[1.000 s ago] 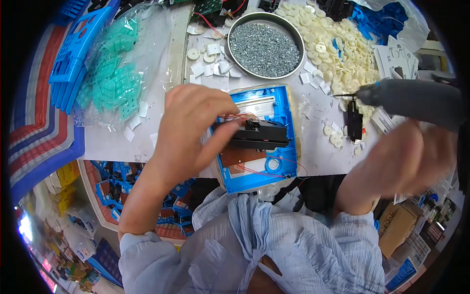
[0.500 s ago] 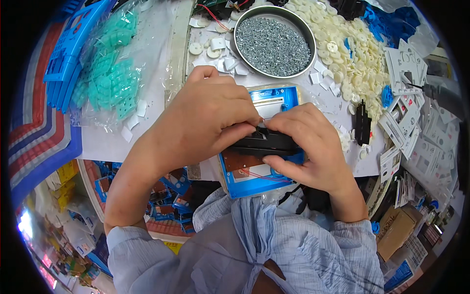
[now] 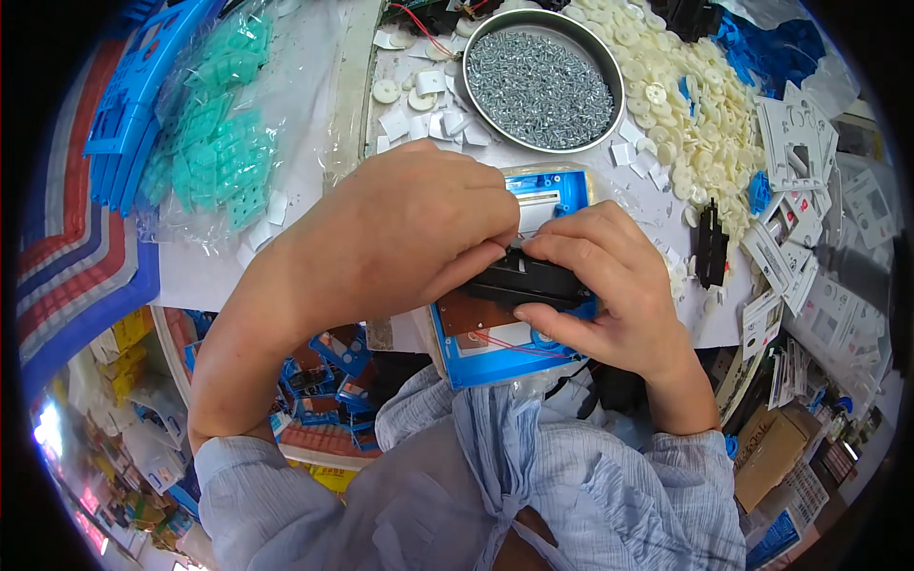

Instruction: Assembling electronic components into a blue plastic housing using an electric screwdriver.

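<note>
My right hand point(image 3: 617, 290) holds a long black plastic part point(image 3: 533, 283), thumb on its near side and fingers on its far side. At the part's upper edge my left hand point(image 3: 428, 224) is closed in a pinch; what sits between thumb and fingertips is hidden. Under both hands lies an open blue plastic casing point(image 3: 509, 369). Inside the casing are a brown circuit board point(image 3: 466, 314) and thin red wires point(image 3: 514, 348). A white strip point(image 3: 540, 211) shows in the casing's far end.
Beyond my hands stands a round metal tin point(image 3: 619, 90) of small screws point(image 3: 543, 90). Cream plastic discs point(image 3: 709, 143) heap to its right, near another black part point(image 3: 710, 246). Bagged teal keypads point(image 3: 219, 162) and blue casings point(image 3: 124, 124) lie left. A screwdriver-like dark tool point(image 3: 857, 271) blurs at right.
My left hand has shifted slightly right and turned more over the black part, with the wrist raised. The right hand keeps its hold. The whole view has moved slightly.
</note>
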The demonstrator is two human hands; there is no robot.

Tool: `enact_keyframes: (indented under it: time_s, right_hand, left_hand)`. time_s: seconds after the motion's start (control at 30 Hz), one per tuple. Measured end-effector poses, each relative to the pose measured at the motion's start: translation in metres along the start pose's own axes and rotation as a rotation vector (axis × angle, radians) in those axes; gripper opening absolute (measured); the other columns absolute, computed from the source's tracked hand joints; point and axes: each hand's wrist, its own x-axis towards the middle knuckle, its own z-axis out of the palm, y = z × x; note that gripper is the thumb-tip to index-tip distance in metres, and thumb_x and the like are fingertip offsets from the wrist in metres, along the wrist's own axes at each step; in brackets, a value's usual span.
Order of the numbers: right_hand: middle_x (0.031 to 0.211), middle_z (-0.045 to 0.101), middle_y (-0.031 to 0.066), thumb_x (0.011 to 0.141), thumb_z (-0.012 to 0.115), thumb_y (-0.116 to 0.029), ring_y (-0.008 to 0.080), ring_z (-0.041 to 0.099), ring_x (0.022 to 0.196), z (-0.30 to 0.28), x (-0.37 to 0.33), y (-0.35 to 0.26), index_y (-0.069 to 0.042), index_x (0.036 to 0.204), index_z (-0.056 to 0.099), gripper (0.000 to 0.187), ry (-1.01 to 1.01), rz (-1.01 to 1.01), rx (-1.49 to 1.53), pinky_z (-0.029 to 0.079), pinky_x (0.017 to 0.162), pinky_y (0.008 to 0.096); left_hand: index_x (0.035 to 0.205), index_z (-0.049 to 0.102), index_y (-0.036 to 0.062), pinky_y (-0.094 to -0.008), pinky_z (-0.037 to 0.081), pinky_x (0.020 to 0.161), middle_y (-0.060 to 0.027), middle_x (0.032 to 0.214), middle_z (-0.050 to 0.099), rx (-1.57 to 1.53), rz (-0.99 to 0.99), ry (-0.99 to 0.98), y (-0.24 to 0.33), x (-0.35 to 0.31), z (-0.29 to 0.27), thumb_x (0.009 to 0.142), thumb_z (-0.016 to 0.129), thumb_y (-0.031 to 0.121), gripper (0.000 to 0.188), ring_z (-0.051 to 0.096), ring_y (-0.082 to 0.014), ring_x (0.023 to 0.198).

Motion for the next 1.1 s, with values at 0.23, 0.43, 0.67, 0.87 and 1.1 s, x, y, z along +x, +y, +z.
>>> enact_keyframes:
  time_s: [0.23,0.43,0.67,0.87,1.1]
  right_hand:
    - [0.105,0.069,0.0137,0.07,0.088,-0.019,0.0314,0.064,0.092,0.0,0.001,-0.001,0.0,0.107,0.07,0.046,0.004,-0.004,-0.012,0.052,0.08,0.04]
    - [0.105,0.067,0.0134,0.07,0.087,-0.017,0.0322,0.063,0.091,-0.001,0.003,-0.001,-0.001,0.108,0.068,0.046,-0.004,-0.022,-0.012,0.053,0.078,0.0403]
    - [0.104,0.067,0.0142,0.069,0.087,-0.016,0.0325,0.063,0.089,-0.001,0.005,0.0,0.0,0.107,0.068,0.046,0.011,-0.041,0.016,0.052,0.076,0.0402]
    - [0.102,0.066,0.0133,0.07,0.086,-0.016,0.0333,0.061,0.088,0.0,0.004,0.0,-0.001,0.109,0.066,0.046,0.013,-0.043,0.011,0.052,0.076,0.0411]
    - [0.102,0.068,0.014,0.071,0.088,-0.02,0.0306,0.063,0.089,-0.001,0.003,-0.001,0.0,0.108,0.068,0.047,-0.004,-0.018,-0.03,0.05,0.077,0.0388]
  left_hand:
    - [0.093,0.065,0.005,-0.0442,0.048,0.072,-0.0107,0.083,0.063,-0.052,-0.091,0.021,0.005,-0.003,0.001,0.083,0.073,0.009,0.014,0.062,-0.0347,0.08]
    - [0.093,0.067,0.0042,-0.0423,0.049,0.067,-0.0114,0.083,0.066,-0.035,-0.032,0.079,0.001,-0.006,0.002,0.083,0.074,0.008,0.012,0.064,-0.0334,0.078]
    - [0.096,0.069,0.0027,-0.0402,0.052,0.067,-0.0121,0.086,0.068,-0.139,-0.082,0.044,0.006,-0.014,-0.001,0.082,0.075,0.005,0.015,0.066,-0.0325,0.077]
    - [0.093,0.068,0.0029,-0.0389,0.052,0.066,-0.011,0.087,0.069,-0.076,-0.079,0.122,0.009,-0.019,0.002,0.081,0.076,0.004,0.014,0.067,-0.0315,0.077]
    - [0.092,0.068,0.0032,-0.0397,0.052,0.066,-0.0107,0.088,0.067,0.158,-0.118,0.116,0.021,-0.013,0.003,0.079,0.075,0.005,0.014,0.066,-0.032,0.078]
